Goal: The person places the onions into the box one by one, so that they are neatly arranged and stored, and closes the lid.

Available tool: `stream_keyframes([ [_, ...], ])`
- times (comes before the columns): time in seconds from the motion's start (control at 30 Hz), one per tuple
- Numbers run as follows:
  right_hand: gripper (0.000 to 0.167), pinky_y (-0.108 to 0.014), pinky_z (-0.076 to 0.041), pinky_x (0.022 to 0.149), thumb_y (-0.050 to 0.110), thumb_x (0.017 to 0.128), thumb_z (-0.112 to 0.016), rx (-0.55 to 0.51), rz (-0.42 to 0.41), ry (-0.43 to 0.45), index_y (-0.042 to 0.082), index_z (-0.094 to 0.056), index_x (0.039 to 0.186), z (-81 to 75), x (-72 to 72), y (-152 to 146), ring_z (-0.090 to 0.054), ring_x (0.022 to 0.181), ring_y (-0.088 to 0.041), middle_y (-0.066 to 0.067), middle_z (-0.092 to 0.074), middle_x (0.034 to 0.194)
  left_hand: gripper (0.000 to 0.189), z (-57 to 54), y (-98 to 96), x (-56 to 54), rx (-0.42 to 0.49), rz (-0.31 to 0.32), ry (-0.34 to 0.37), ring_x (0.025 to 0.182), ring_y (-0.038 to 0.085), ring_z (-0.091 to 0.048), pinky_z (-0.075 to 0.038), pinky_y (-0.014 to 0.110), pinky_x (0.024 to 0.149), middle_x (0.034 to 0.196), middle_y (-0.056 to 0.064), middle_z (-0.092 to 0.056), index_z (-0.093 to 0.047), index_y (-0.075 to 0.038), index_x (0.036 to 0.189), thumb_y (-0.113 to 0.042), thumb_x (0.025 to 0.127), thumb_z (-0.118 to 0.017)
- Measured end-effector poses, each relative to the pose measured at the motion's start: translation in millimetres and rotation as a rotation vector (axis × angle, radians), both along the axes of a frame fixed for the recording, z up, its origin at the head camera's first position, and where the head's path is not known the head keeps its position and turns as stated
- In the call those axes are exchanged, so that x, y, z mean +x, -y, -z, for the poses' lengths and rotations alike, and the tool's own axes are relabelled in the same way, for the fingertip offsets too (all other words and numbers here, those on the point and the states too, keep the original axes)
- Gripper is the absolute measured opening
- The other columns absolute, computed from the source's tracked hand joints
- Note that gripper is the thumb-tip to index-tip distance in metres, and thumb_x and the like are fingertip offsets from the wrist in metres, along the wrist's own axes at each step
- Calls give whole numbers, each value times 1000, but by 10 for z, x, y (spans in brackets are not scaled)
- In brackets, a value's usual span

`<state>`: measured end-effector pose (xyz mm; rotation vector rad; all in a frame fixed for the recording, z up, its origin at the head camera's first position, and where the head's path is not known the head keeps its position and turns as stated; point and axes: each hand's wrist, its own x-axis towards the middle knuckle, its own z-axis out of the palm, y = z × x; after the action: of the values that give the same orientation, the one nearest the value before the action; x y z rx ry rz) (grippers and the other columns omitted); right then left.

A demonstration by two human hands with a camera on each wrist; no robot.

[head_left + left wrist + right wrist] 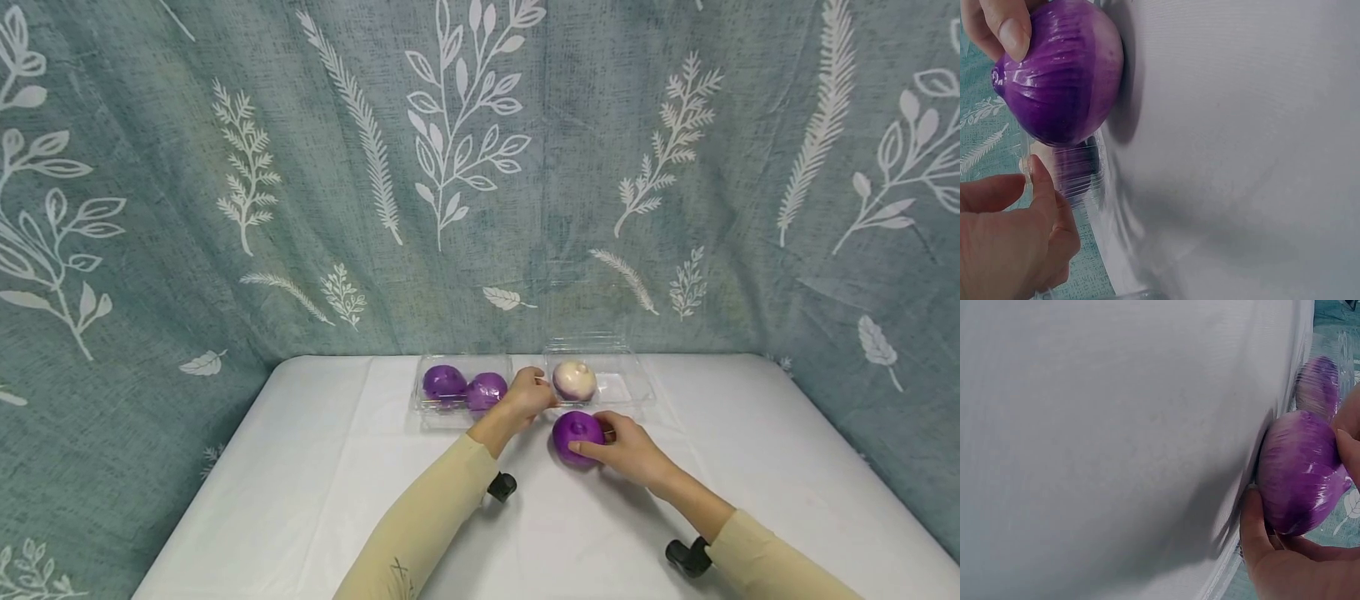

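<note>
In the head view my right hand point(633, 450) holds a purple onion point(577, 437), glossy and like a model, thumb on one side and fingers on the other, low over the white table. The left wrist view shows the onion's point(1063, 75) pointed tip. My left hand point(529, 393) is at the near left corner of the right-hand clear plastic box point(626, 385); in the left wrist view the thumb and index finger of this hand point(1016, 228) pinch its thin edge. Inside that box sits a cream and purple onion point(574, 379) on the left.
To the left stands another clear plastic box point(465, 364) with two purple onions point(444, 382), one partly behind my left wrist. A white cloth covers the table point(300, 500). Right behind it hangs a leaf-patterned curtain point(480, 283). Black devices point(688, 557) are at both wrists.
</note>
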<state>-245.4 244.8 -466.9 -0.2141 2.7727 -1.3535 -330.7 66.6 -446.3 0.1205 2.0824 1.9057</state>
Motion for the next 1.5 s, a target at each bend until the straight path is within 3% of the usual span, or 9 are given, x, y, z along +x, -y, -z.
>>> stream_keyframes([
  [0.27,68,-35,-61,82,32,86,-84,14,8,12,-11,-56,130,-52,32,-34,-68,104,-30,-21,-69,117,72,6,-1,-6,1,-15,5,91,20,-61,-52,41,99,129,23,-55,-35,13,149,18,81,-60],
  [0.53,70,-33,-59,83,36,87,-82,31,-10,-20,-10,-55,133,-213,90,-152,-65,107,-30,-19,-68,120,71,11,-13,-12,1,-16,-5,97,23,-63,-54,37,97,128,24,-55,-36,14,148,17,81,-61],
  [0.73,75,-40,-61,86,40,89,-81,60,3,-32,-10,-52,137,-346,99,-278,-64,113,-35,-23,-65,126,72,-2,-9,-11,26,-5,4,101,29,-66,-56,36,98,130,26,-53,-33,15,149,18,82,-60],
  [1.07,75,-46,-62,84,39,90,-80,134,32,-128,-11,-51,138,-498,-7,-508,-64,113,-42,-29,-62,128,70,-20,-5,9,36,5,-7,96,29,-66,-58,31,89,127,28,-53,-32,18,147,18,82,-58],
  [1.37,73,-47,-63,81,33,89,-82,162,52,-199,-13,-51,136,-524,-129,-614,-65,109,-44,-32,-60,128,69,-16,5,4,20,16,-6,96,27,-66,-54,40,103,130,28,-52,-31,17,149,17,84,-54],
  [1.5,70,-47,-63,81,31,89,-82,167,56,-210,-13,-52,135,-523,-186,-657,-65,109,-45,-32,-61,126,70,-9,0,-7,24,19,-2,99,29,-66,-54,39,103,130,28,-52,-31,16,149,17,83,-54],
])
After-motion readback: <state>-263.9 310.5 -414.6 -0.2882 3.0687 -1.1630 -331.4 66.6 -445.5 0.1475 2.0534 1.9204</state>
